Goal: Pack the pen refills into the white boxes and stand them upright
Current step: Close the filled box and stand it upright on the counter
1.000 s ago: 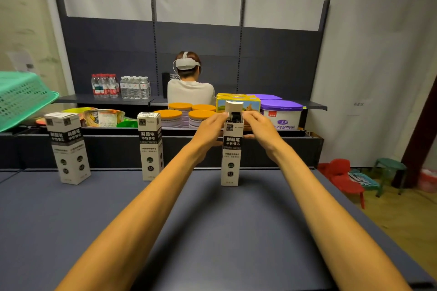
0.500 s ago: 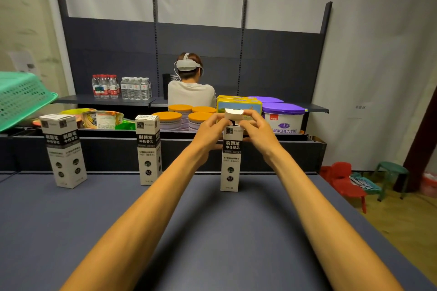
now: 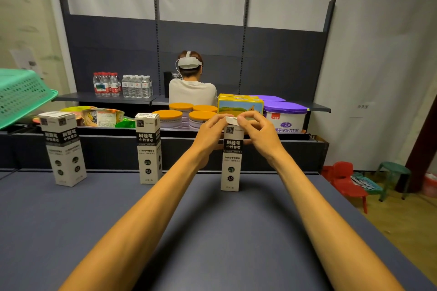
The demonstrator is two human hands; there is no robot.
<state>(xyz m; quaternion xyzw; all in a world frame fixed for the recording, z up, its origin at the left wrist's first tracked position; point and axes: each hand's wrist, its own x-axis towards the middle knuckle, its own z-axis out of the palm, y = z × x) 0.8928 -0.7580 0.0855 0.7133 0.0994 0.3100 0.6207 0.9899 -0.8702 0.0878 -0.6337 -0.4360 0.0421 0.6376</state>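
Observation:
Three white refill boxes with black bands stand upright along the far edge of the dark table [image 3: 212,243]. The left box [image 3: 63,149] and the middle box [image 3: 148,149] are closed. At the top of the right box [image 3: 231,163], both my hands work together. My left hand [image 3: 210,133] grips its upper left side. My right hand [image 3: 257,132] pinches the top flap, which is folded down over the opening. No refills are visible.
A green plastic basket [image 3: 21,94] juts in at the left. Behind the table a dark ledge carries orange-lidded tins [image 3: 173,117], a yellow box and purple-lidded tubs [image 3: 285,117]. A person sits with their back to me. Red chairs and a stool stand at the right.
The top flap of the right box stood open, showing dark contents; my fingers have folded it down onto the box. The box itself has stayed in place.

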